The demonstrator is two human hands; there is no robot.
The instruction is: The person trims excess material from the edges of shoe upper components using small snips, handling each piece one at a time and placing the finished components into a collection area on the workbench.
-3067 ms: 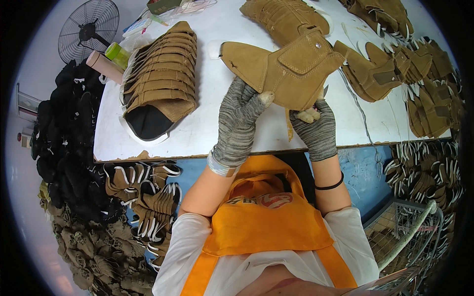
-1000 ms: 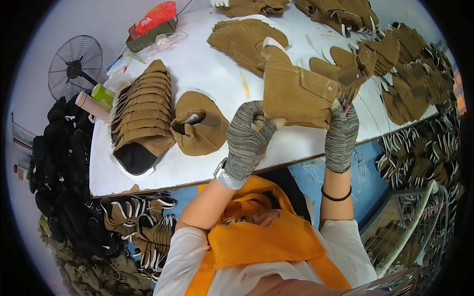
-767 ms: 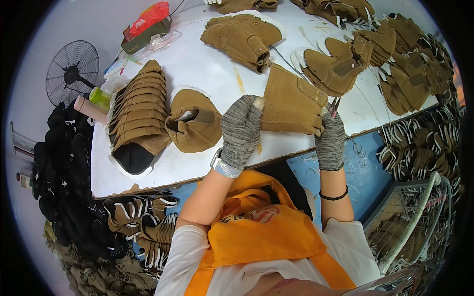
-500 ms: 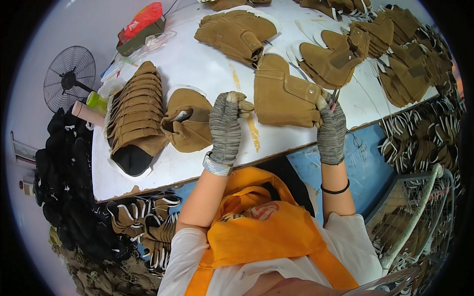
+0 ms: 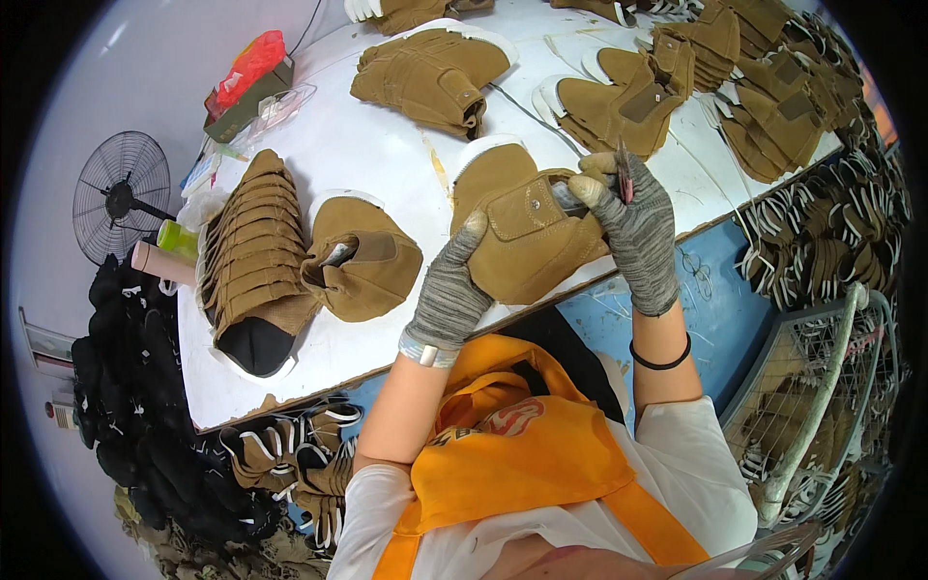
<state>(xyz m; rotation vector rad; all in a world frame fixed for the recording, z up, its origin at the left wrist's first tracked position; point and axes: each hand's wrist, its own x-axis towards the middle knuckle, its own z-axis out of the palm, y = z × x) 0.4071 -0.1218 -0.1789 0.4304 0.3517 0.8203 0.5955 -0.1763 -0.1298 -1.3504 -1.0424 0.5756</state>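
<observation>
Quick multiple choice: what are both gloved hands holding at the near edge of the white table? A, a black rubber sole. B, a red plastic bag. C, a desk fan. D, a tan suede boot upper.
D: the left hand and the right hand both grip the tan suede boot upper over the near edge of the white table.

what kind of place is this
Most likely a shoe-making workshop. Gloved hands hold a tan suede boot upper at a white worktable, beside a stack of matching uppers, with more pieces heaped in a wire basket.
</observation>
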